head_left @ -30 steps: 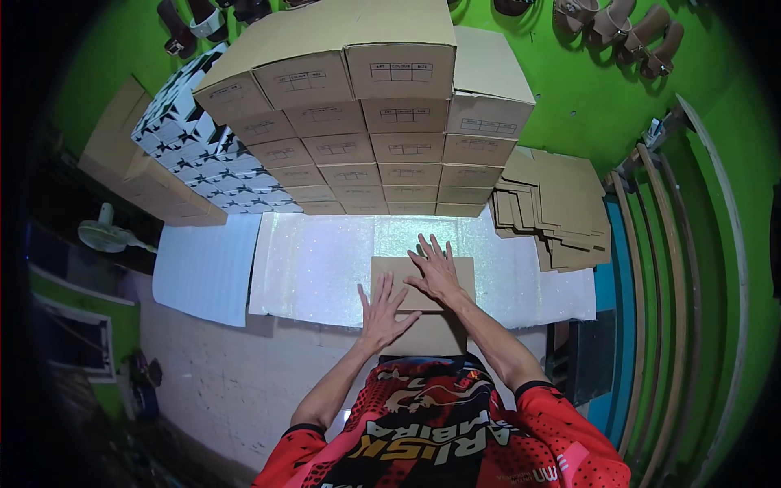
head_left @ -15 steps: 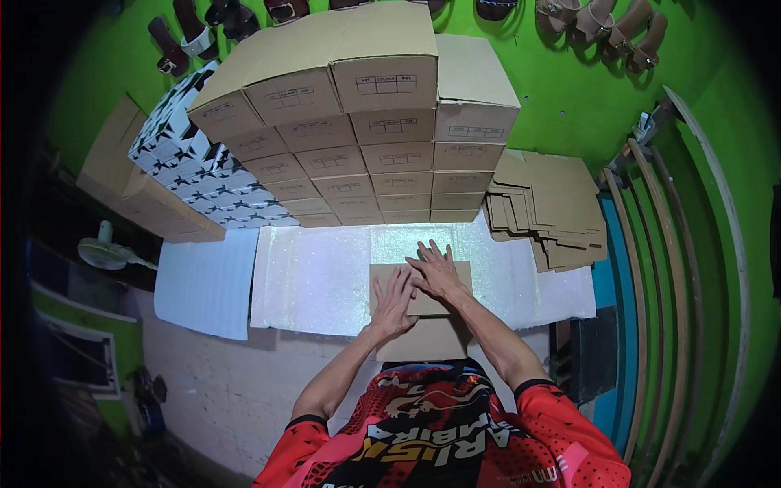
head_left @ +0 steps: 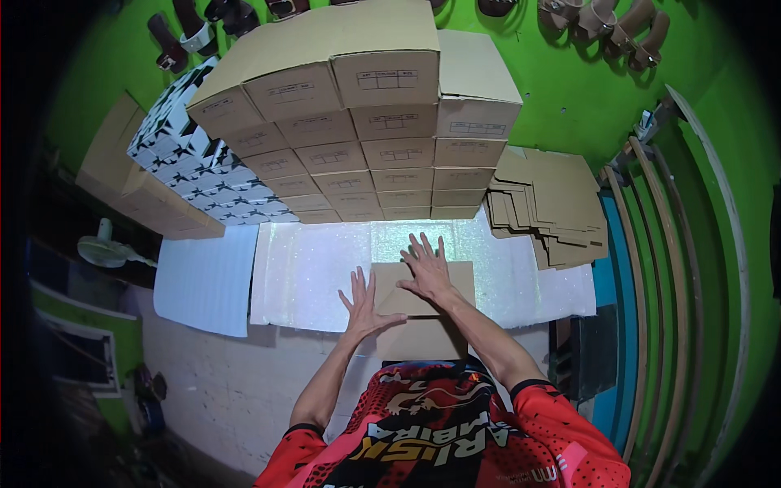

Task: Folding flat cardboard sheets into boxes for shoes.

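A piece of brown cardboard [head_left: 451, 281] lies on the table close to my body. A crease or edge runs across it, and its near part [head_left: 427, 340] reaches toward my shirt. My left hand [head_left: 363, 307] is spread at its left side, with the thumb stretched over the cardboard near the crease. Spread fingers of my right hand [head_left: 427, 271] reach past its far edge, while the palm is over its far part. Neither hand grips anything. Whether the piece is a folded box or a flat sheet is hard to tell.
Stacked brown boxes [head_left: 394, 126] rise at the table's back, with star-patterned white boxes [head_left: 175, 142] to their left. Flat cardboard pieces [head_left: 561, 195] are piled at the right. White foam sheet [head_left: 203, 285] hangs over the left. Wooden rails [head_left: 667, 268] stand right; a fan [head_left: 102, 248] is left.
My left hand has moved left and opened out from the cardboard. The right hand has shifted slightly left and away from me, with its fingers spread.
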`<action>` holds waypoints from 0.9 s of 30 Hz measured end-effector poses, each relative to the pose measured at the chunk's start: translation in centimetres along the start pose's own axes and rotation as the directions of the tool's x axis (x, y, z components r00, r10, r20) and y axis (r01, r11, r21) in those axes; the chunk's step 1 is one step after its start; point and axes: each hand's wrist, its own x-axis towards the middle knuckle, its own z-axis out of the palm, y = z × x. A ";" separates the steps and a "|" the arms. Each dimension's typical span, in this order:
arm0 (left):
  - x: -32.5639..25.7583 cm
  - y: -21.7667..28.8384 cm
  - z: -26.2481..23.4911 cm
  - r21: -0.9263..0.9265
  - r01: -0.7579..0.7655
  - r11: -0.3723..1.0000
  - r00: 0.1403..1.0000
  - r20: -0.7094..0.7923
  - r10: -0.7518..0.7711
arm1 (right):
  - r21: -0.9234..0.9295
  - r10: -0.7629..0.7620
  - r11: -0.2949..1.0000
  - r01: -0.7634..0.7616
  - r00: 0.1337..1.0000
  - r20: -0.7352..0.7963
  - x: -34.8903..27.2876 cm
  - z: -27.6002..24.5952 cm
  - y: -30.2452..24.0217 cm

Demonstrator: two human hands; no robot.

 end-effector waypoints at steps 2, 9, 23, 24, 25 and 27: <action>0.2 0.6 0.3 -0.032 0.013 0.999 0.997 0.075 -0.010 | -0.048 0.044 0.998 -0.039 0.993 0.106 0.3 1.5 0.7; 0.4 0.5 -2.1 0.104 -0.130 0.986 0.990 0.070 0.123 | 0.145 -0.073 0.989 0.042 0.974 0.212 -3.0 -2.4 3.1; 5.8 3.2 -3.7 0.120 -0.429 0.895 0.889 0.231 0.395 | 0.023 -0.123 0.992 0.121 0.989 0.087 -7.0 -1.7 4.0; 5.5 3.0 -3.1 0.129 -0.392 0.911 0.916 0.141 0.375 | 0.014 -0.110 0.994 0.109 0.991 0.081 -7.0 -1.6 3.8; 5.1 3.8 -3.1 0.138 -0.363 0.922 0.932 0.074 0.356 | 0.007 -0.059 0.998 0.059 0.998 0.004 -7.3 -1.3 3.5; 4.5 2.6 -0.8 0.148 -0.343 0.927 0.939 0.024 0.344 | 0.001 -0.028 1.000 0.028 0.996 -0.087 -6.8 -0.4 1.3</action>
